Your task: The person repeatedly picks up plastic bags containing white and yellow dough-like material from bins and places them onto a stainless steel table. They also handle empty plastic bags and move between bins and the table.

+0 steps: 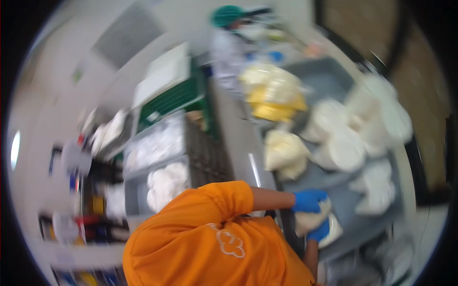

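Note:
Both of my blue-gloved hands are at the near end of a grey tub [350,209], on the right side of the view. My left hand [309,201] is closed on the upper end of a plump, pale plastic bag [310,221]. Lower down, my right hand [318,231] grips the same bag from its other side. A creamy white part [335,232] shows beyond the right fingers; whether it belongs to this bag I cannot tell. My orange sleeve [226,198] and bare forearms reach in from the left. Blur hides finger detail.
White filled bags [338,140], a cream bag [285,151] and yellow bags [274,93] fill the tub's far part. Grey crates [187,157] with white packs and a green crate [202,107] stand left. A person in a green cap [228,16] works at the far end.

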Available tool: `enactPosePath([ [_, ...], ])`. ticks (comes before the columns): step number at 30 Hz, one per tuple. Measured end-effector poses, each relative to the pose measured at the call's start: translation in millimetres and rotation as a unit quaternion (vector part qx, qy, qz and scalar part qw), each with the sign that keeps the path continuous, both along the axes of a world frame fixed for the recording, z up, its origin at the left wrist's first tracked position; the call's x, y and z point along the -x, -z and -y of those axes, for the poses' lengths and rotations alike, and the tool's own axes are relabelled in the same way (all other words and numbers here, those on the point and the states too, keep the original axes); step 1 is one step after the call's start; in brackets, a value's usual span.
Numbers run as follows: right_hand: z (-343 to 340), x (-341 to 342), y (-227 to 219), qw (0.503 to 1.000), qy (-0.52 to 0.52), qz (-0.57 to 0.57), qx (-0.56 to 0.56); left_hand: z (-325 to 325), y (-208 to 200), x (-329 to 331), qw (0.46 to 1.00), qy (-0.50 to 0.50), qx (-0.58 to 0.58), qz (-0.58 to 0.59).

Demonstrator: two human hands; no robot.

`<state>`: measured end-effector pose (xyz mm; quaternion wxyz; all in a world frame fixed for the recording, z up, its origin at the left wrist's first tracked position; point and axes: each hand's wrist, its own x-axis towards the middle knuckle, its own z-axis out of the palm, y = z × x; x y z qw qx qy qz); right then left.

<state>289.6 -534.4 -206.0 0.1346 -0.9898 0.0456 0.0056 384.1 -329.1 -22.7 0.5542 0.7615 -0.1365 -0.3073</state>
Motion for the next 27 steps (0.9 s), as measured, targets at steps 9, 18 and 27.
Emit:
enactPosePath([
  [9,-69,-53,-81,0.987,-0.017,0.079,-0.140,-168,-156,58,0.937,-0.195,0.285,0.055],
  [18,-188,-39,-235,0.900,-0.162,0.154,-0.375,-388,-151,293,0.670,-0.606,0.397,0.162],
  [27,-401,93,-352,0.706,-0.450,-0.070,-0.542,-503,-113,555,0.422,-0.793,0.372,0.234],
])
